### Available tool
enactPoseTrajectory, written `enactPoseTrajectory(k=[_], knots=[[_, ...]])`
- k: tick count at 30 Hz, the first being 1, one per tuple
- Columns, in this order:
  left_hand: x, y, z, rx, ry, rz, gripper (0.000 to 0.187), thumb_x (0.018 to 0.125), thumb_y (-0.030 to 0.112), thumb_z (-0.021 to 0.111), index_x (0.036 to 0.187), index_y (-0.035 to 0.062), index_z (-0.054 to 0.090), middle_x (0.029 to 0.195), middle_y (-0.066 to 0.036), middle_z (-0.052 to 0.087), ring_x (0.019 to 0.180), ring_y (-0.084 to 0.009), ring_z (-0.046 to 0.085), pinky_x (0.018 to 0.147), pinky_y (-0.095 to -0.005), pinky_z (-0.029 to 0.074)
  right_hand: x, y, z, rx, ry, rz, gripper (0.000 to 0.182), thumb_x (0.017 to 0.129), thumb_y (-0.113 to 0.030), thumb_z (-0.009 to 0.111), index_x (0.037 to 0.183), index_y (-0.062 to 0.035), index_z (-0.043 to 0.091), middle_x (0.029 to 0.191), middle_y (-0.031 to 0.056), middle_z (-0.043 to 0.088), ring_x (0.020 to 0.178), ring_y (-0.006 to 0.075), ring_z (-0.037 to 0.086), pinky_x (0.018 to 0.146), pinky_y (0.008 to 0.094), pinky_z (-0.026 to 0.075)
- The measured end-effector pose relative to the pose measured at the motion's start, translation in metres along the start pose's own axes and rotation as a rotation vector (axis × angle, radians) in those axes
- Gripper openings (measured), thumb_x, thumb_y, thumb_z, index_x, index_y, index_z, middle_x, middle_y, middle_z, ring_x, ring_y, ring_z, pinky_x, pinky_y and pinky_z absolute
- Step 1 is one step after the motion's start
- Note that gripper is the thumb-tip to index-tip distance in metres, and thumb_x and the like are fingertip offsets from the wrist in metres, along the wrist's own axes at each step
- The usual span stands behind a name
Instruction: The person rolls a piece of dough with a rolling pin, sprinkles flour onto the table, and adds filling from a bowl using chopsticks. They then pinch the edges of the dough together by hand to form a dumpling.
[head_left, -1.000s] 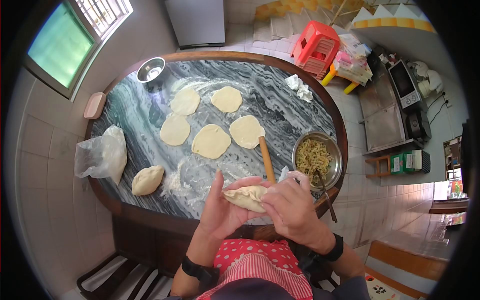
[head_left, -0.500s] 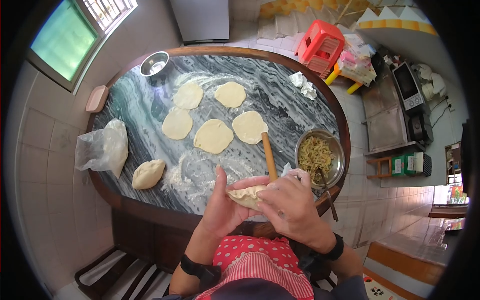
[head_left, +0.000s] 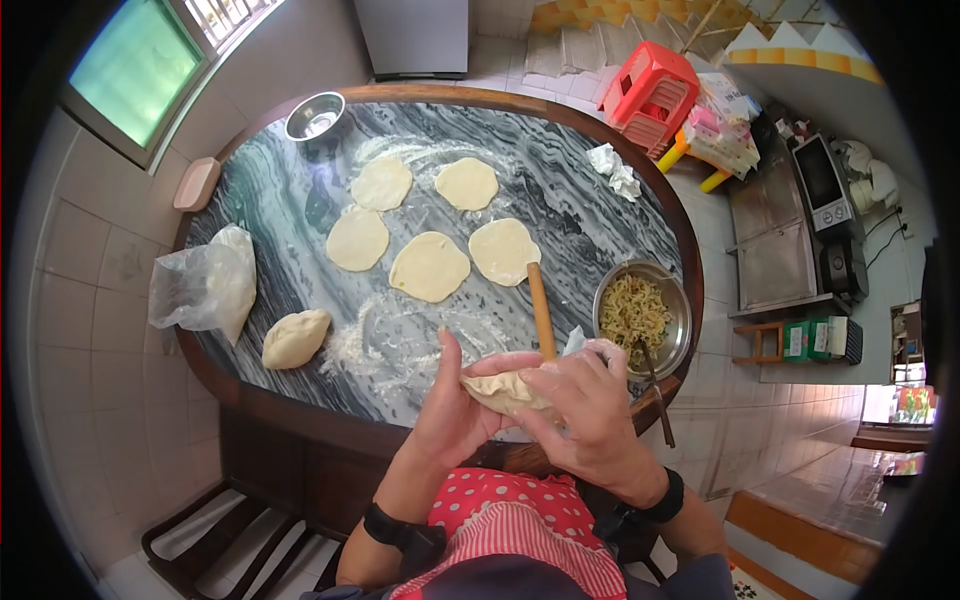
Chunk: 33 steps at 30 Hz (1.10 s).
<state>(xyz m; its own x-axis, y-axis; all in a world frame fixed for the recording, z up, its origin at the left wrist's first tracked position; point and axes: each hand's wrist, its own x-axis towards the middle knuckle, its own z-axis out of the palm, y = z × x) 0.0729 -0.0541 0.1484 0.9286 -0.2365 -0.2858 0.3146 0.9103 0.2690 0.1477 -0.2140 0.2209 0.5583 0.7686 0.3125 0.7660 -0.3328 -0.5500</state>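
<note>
A folded dough dumpling [head_left: 503,393] with a crimped edge lies across the fingers of my left hand [head_left: 453,412], which cups it from below with the thumb raised. At its right end the thumb and fingers of my right hand [head_left: 585,415] close on the dough and cover that part. Just beyond my hands, a wooden rolling pin [head_left: 541,310] rests with its tip on a flat dough round [head_left: 503,252]. To the right stands a metal bowl [head_left: 684,325] of shredded filling [head_left: 633,312], with a utensil handle [head_left: 658,395] leaning over its rim.
Several more dough rounds [head_left: 429,267] lie on the floured marble table [head_left: 560,150]. A dough lump [head_left: 296,339] and a plastic bag [head_left: 205,285] are at left. Farther back sit a small metal bowl [head_left: 316,118] and crumpled tissue [head_left: 614,172]. Red stools [head_left: 652,95] stand beyond the table.
My right hand's fingers have shifted slightly on the dumpling's right end, and more of the pleated dough bulges there. The left hand still cups it. The whole view has shifted slightly.
</note>
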Motion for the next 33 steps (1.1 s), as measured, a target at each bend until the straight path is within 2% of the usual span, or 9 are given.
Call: enactPoseTrajectory(k=[3, 5, 9, 11, 14, 21, 24, 26, 33], knots=[[0.001, -0.003, 0.006, 0.051, 0.085, 0.022, 0.101, 0.092, 0.078, 0.013, 0.134, -0.0062, 0.051, 0.131, -0.019, 0.059, 0.122, -0.0289, 0.059, 0.102, -0.0435, 0.049, 0.007, -0.001, 0.005, 0.005, 0.043, -0.059, 0.038, 0.070, -0.011, 0.081, 0.105, -0.0085, 0.066, 0.094, 0.0028, 0.061, 0.087, 0.0238, 0.060, 0.089, 0.0461, 0.036], [0.002, -0.004, 0.007, 0.049, 0.078, 0.025, 0.101, 0.092, 0.078, 0.013, 0.134, -0.0062, 0.051, 0.131, -0.019, 0.059, 0.121, -0.0280, 0.059, 0.103, -0.0421, 0.049, 0.007, 0.000, 0.013, 0.008, 0.051, -0.127, 0.034, 0.070, -0.010, 0.080, 0.101, -0.0099, 0.065, 0.094, 0.0016, 0.060, 0.086, 0.0234, 0.060, 0.090, 0.0470, 0.036], [0.002, -0.005, 0.015, 0.060, 0.099, 0.040, 0.102, 0.092, 0.078, 0.012, 0.134, -0.0071, 0.051, 0.131, -0.019, 0.059, 0.123, -0.0272, 0.058, 0.106, -0.0409, 0.046, 0.006, 0.000, 0.016, -0.017, 0.035, -0.118, 0.029, 0.070, -0.008, 0.079, 0.095, -0.0114, 0.065, 0.091, 0.0016, 0.060, 0.085, 0.0232, 0.060, 0.090, 0.0479, 0.036], [0.005, -0.008, 0.014, 0.058, 0.088, 0.062, 0.103, 0.092, 0.078, 0.012, 0.134, -0.0073, 0.051, 0.132, -0.019, 0.058, 0.124, -0.0272, 0.057, 0.108, -0.0409, 0.044, 0.006, -0.004, 0.021, 0.005, 0.093, -0.056, 0.024, 0.070, -0.006, 0.076, 0.089, -0.0114, 0.063, 0.089, 0.0024, 0.060, 0.083, 0.0237, 0.060, 0.089, 0.0476, 0.036], [0.007, -0.012, 0.015, 0.052, 0.090, 0.091, 0.104, 0.092, 0.079, 0.012, 0.134, -0.0078, 0.051, 0.133, -0.020, 0.057, 0.126, -0.0274, 0.055, 0.110, -0.0409, 0.042, -0.001, -0.005, 0.032, -0.038, 0.123, 0.037, 0.023, 0.070, -0.005, 0.075, 0.088, -0.0109, 0.062, 0.087, 0.0034, 0.061, 0.081, 0.0246, 0.060, 0.087, 0.0463, 0.036], [0.010, -0.016, 0.008, -0.058, 0.031, 0.054, 0.102, 0.093, 0.076, 0.006, 0.135, -0.0062, 0.049, 0.132, -0.017, 0.057, 0.124, -0.0249, 0.056, 0.109, -0.0397, 0.042, 0.006, -0.009, 0.018, -0.044, 0.113, 0.076, 0.024, 0.070, -0.006, 0.075, 0.091, -0.0099, 0.064, 0.085, 0.0035, 0.063, 0.083, 0.0241, 0.060, 0.086, 0.0427, 0.035], [0.008, -0.016, 0.016, 0.047, 0.148, 0.056, 0.102, 0.089, 0.081, 0.012, 0.133, -0.0022, 0.051, 0.132, -0.017, 0.057, 0.127, -0.0258, 0.054, 0.109, -0.0412, 0.043, 0.013, -0.011, 0.016, 0.111, 0.092, 0.086, 0.024, 0.071, -0.008, 0.075, 0.094, -0.0102, 0.066, 0.086, 0.0030, 0.062, 0.085, 0.0235, 0.060, 0.087, 0.0418, 0.034], [0.008, -0.016, 0.016, 0.041, 0.149, 0.053, 0.104, 0.088, 0.082, 0.012, 0.134, -0.0026, 0.050, 0.133, -0.017, 0.056, 0.127, -0.0258, 0.054, 0.109, -0.0411, 0.043, 0.013, -0.006, 0.022, 0.024, 0.051, 0.056, 0.024, 0.073, -0.010, 0.075, 0.095, -0.0111, 0.067, 0.091, 0.0029, 0.064, 0.087, 0.0227, 0.060, 0.087, 0.0412, 0.034], [0.011, -0.022, 0.008, 0.041, 0.084, 0.100, 0.111, 0.086, 0.085, 0.011, 0.139, -0.0061, 0.045, 0.138, -0.018, 0.053, 0.129, -0.0274, 0.052, 0.112, -0.0403, 0.038, 0.014, -0.004, 0.026, -0.040, -0.073, 0.016, 0.019, 0.075, -0.009, 0.073, 0.093, -0.0104, 0.066, 0.090, 0.0027, 0.064, 0.089, 0.0208, 0.062, 0.086, 0.0408, 0.034]])
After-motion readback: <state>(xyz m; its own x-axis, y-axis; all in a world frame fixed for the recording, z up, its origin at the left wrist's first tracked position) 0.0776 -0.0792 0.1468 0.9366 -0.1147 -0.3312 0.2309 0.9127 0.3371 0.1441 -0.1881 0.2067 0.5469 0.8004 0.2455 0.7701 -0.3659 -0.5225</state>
